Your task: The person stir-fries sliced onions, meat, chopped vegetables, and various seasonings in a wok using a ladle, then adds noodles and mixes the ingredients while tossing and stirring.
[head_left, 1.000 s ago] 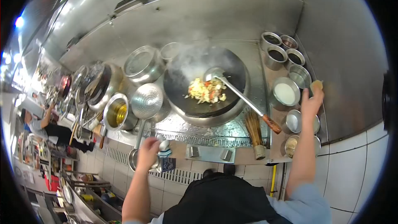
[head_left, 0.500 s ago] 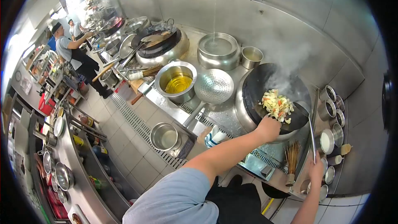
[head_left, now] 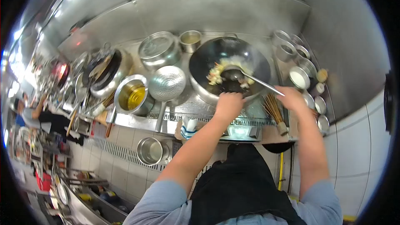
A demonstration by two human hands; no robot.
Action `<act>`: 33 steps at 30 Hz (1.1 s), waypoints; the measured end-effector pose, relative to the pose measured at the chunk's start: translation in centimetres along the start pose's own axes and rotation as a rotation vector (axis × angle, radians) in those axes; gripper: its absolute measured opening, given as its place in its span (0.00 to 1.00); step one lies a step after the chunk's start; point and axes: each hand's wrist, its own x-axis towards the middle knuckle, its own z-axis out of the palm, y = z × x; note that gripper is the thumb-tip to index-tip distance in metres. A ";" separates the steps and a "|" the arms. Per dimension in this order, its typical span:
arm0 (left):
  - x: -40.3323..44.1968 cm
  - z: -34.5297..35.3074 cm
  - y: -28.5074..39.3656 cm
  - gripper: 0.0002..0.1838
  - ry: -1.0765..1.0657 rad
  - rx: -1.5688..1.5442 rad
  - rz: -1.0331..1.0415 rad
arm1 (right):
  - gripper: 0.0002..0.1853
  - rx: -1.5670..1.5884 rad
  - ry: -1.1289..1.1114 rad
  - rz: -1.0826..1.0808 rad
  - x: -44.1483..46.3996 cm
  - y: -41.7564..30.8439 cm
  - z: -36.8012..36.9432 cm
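Observation:
A large black wok (head_left: 208, 54) sits on the stove with chopped yellow and orange food (head_left: 215, 75) inside. My left hand (head_left: 229, 106) is closed on the wok's near rim. The long metal ladle (head_left: 262, 83) reaches into the wok from the right, its bowl amid the food. Its handle end lies in my right hand (head_left: 293, 99), whose fingers are wrapped round it. Just below that hand, a bamboo brush (head_left: 273, 110) lies on the counter.
Left of the wok are a perforated strainer (head_left: 167, 83), a pot of yellow oil (head_left: 135, 96) and a lidded pot (head_left: 159, 50). Sauce containers (head_left: 299, 78) line the right side. A folded cloth (head_left: 188, 128) lies at the front edge. Another person (head_left: 41, 116) stands far left.
Since the earliest frame, my left hand has come to the wok's rim and my right hand has left the seasoning containers for the ladle. The food has shifted and spread within the wok.

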 end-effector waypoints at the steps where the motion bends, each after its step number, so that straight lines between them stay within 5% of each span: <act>1: -1.4 1.1 -0.1 0.16 -0.050 0.034 -0.034 | 0.24 -0.101 -0.001 0.080 0.1 -1.6 1.2; 4: -6.1 2.5 0.1 0.19 -0.194 0.073 0.026 | 0.26 -0.242 0.076 0.196 -1.5 -5.4 1.8; 7: -4.5 0.8 0.4 0.20 -0.099 0.198 0.147 | 0.25 -0.178 0.112 0.186 -2.6 -3.6 1.2; 11: 0.1 -0.2 -0.8 0.21 -0.051 0.040 0.011 | 0.23 -0.013 0.119 0.013 -6.7 -0.8 -2.0; 13: 0.2 -3.4 1.2 0.20 -0.098 0.036 -0.012 | 0.21 -0.017 -0.112 0.153 -9.0 -2.5 -7.3; 18: 1.3 -4.4 1.6 0.20 -0.137 0.022 0.004 | 0.23 0.140 -0.205 -0.005 -5.3 1.3 -5.9; 19: 1.5 -3.1 0.8 0.20 -0.145 0.039 -0.016 | 0.23 0.068 -0.072 -0.039 -3.0 2.9 -2.4; 22: -0.9 1.5 -0.8 0.17 -0.002 0.044 0.024 | 0.22 -0.024 -0.062 0.319 2.6 -0.3 1.6; 25: -3.9 3.8 -0.8 0.15 -0.142 0.096 0.049 | 0.22 -0.067 0.006 0.279 4.4 2.6 6.6; 27: -4.1 3.4 -0.7 0.17 -0.135 0.083 0.077 | 0.21 -0.093 0.213 0.056 0.8 2.4 3.3; 33: 3.7 2.3 -1.5 0.17 0.037 0.088 -0.043 | 0.27 -0.051 0.043 0.007 -4.3 9.4 -0.8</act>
